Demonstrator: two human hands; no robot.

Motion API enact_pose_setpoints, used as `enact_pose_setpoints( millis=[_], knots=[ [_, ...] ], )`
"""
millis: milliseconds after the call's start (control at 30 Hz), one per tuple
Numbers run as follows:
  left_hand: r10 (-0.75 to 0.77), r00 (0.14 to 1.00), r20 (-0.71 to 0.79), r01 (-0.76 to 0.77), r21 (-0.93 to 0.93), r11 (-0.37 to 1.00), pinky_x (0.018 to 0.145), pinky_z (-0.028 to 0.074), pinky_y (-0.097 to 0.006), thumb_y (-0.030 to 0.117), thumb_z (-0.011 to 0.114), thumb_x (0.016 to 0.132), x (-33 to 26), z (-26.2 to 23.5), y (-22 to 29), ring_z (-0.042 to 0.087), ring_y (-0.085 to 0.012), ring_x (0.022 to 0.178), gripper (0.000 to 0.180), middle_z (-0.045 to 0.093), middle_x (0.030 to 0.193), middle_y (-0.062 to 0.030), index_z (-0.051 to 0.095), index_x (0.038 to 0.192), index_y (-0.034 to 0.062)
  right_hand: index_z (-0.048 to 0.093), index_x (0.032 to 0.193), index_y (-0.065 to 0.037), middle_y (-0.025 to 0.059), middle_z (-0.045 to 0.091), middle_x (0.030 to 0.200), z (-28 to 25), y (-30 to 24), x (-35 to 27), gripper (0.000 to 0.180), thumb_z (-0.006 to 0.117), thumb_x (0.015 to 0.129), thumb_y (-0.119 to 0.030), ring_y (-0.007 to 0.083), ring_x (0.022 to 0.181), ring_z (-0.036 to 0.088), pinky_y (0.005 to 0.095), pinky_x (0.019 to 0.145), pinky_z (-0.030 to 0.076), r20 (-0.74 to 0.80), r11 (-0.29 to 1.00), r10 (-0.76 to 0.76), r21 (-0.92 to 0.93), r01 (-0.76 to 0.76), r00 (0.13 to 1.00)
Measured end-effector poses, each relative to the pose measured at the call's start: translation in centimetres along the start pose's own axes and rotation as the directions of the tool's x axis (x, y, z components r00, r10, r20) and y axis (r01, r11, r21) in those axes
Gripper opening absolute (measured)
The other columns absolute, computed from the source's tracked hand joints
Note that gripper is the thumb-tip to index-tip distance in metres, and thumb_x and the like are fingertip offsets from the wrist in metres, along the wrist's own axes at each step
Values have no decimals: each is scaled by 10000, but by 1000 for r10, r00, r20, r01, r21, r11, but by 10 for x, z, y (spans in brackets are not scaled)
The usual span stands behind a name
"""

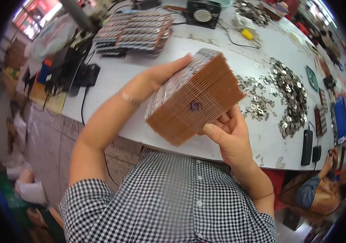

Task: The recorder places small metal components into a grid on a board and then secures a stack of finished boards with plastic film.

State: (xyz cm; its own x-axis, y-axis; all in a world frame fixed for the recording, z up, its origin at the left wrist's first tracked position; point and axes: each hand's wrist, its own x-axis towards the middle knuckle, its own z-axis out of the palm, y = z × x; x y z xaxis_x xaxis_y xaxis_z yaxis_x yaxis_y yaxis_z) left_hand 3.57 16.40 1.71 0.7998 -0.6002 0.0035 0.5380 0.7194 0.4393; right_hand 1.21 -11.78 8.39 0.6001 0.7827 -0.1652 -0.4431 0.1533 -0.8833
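Tilted in front of my chest, over the white table's (120,77) near edge, is a thick block of stacked thin copper-brown sheets (197,103). A purple mark shows on its layered side, and shiny silvery material covers its upper left face. My left hand (165,75) grips that far left side, its fingers mostly hidden behind the block. At the lower right edge, my right hand (231,131) holds the block with the thumb on the near side and curled fingers beneath.
Stacked panels with silvery discs (136,32) lie at the far left. Loose small metal pieces (292,97) are heaped on the right. A black boxy device (202,14) stands behind. Black equipment with cables (67,71) sits left. Another person (316,192) is at the lower right.
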Motion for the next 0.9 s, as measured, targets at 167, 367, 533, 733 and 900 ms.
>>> enact_pose_setpoints(
  millis=[167, 367, 533, 733, 900],
  knots=[
    [-45, 947, -318, 206, 492, 846, 861, 618, -347, 512, 676, 967, 2, 22, 34, 724, -184, 1018, 559, 737, 1179, -119, 686, 1243, 25, 359, 1466, -9, 147, 556, 1376, 5, 37, 11, 653, 715, 919, 8, 255, 1215, 611, 404, 932, 599, -67, 992, -53, 111, 60, 996],
    [-97, 870, -483, 385, 545, 745, 812, 615, -322, 486, 793, 885, 13, 21, 37, 730, -177, 942, 574, 746, 1133, -121, 699, 1225, 33, 416, 1407, 2, 137, 579, 1335, 9, 45, 12, 575, 719, 918, 3, 238, 1165, 634, 375, 889, 618, -47, 998, 44, 57, -41, 998],
    [-70, 853, -517, 328, 427, 843, 657, 637, -311, 541, 740, 911, 11, 6, 33, 751, -178, 819, 597, 760, 1045, -145, 712, 1145, -8, 427, 1386, 9, 141, 591, 1319, 4, 39, 21, 540, 718, 933, -36, 244, 1148, 648, 378, 861, 628, -93, 994, 17, 114, -6, 995],
    [32, 829, -558, 350, 562, 749, 760, 625, -291, 570, 662, 960, 6, 35, 31, 743, -151, 851, 589, 757, 1076, -86, 692, 1213, 39, 410, 1416, -6, 149, 574, 1351, -13, 31, 18, 503, 646, 1016, -196, 281, 1196, 632, 469, 882, 621, -87, 981, -9, 194, 25, 996],
    [254, 810, -529, 414, 822, 390, 880, 565, -285, 415, 543, 1056, -12, 84, 18, 657, -104, 1101, 544, 679, 1286, -55, 565, 1429, 19, 334, 1514, 7, 149, 525, 1425, -26, 40, 22, 688, 682, 976, -245, 277, 1291, 548, 490, 1033, 511, -155, 971, 8, 239, 30, 988]
  ],
)
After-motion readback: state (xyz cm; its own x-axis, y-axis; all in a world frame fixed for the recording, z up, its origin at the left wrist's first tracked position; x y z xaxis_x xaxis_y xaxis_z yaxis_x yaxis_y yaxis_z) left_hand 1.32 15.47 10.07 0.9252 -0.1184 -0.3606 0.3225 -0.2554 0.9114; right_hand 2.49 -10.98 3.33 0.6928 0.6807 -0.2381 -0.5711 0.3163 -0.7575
